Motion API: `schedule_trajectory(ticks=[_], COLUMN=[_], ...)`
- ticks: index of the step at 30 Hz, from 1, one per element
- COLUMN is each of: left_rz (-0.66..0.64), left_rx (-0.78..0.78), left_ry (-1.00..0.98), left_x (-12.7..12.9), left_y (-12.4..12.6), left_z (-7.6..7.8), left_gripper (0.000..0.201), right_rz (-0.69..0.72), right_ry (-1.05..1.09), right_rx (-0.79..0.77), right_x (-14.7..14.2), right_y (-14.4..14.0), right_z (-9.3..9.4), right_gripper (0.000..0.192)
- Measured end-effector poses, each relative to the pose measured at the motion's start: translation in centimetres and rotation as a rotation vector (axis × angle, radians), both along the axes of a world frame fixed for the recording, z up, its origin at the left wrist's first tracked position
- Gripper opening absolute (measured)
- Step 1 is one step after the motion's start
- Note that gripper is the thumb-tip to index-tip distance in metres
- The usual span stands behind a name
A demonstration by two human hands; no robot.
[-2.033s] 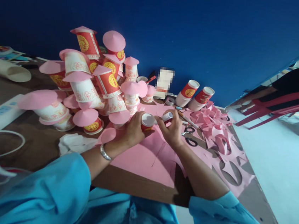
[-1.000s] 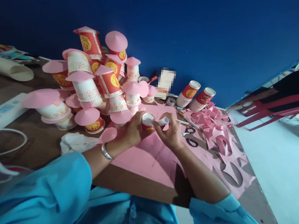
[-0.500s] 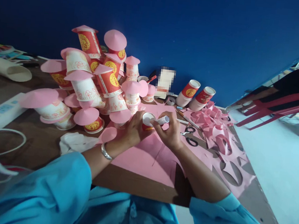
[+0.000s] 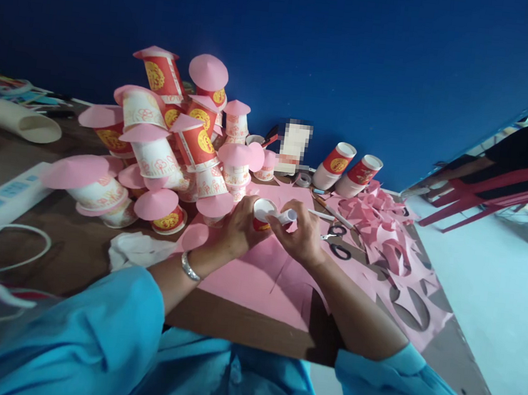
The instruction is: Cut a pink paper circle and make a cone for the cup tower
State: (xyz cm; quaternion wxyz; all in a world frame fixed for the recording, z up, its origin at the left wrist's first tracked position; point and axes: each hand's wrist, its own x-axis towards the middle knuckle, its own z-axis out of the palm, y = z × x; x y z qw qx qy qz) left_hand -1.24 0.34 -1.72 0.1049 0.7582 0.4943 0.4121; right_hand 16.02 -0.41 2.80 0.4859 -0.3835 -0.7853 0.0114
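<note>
My left hand (image 4: 240, 231) is wrapped round a red paper cup (image 4: 264, 209) with a white end facing up. In my right hand (image 4: 305, 234) is a white glue stick (image 4: 289, 216), slanted so that its lower end meets the cup's rim; the fingers hide the tip. Both hands are over a pink paper sheet (image 4: 278, 281). Black-handled scissors (image 4: 338, 250) lie just right of my right hand. To the left is a heap of cup lanterns (image 4: 154, 161) with pink cone tops.
Two stacks of cups (image 4: 336, 167) stand at the back by the blue wall (image 4: 353, 62). Pink paper scraps (image 4: 384, 216) cover the right side. A crumpled white cloth (image 4: 140, 252) lies at left. A person sits on a red chair (image 4: 502, 178) at far right.
The view has shifted slightly, so the scene sits a little further right. Both hands keep their hold, and the glue stick's angle at the cup rim differs slightly.
</note>
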Motion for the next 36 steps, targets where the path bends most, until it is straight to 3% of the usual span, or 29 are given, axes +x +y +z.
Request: schedule_trajectory(ticks=[4, 13, 21, 27, 32, 36], left_rz=[0.008, -0.016, 0.002, 0.012, -0.153, -0.311], left_rx=[0.027, 0.047, 0.029, -0.004, -0.069, -0.225], left_ry=[-0.056, -0.12, -0.116, -0.185, -0.377, -0.448], left_x=[-0.1, 0.4, 0.4, 0.5, 0.5, 0.2], left_y=[-0.3, 0.3, 0.3, 0.1, -0.4, -0.6], left_z=[0.6, -0.4, -0.3, 0.3, 1.0, 1.5], left_gripper=[0.058, 0.08, 0.079, 0.074, 0.069, 0.059], right_rz=[-0.015, -0.115, -0.08, -0.089, -0.006, 0.103], right_ry=[0.077, 0.41, 0.223, 0.22, 0.557, 0.902], right_rx=[-0.114, -0.219, -0.175, -0.256, -0.467, -0.655], right_x=[0.1, 0.7, 0.7, 1.1, 1.3, 1.8], right_y=[0.0, 1.5, 1.0, 1.4, 2.7, 3.8], right_z=[0.0, -0.1, 0.3, 0.1, -0.8, -1.0], right_gripper=[0.02, 0.029, 0.023, 0.026, 0.037, 0.045])
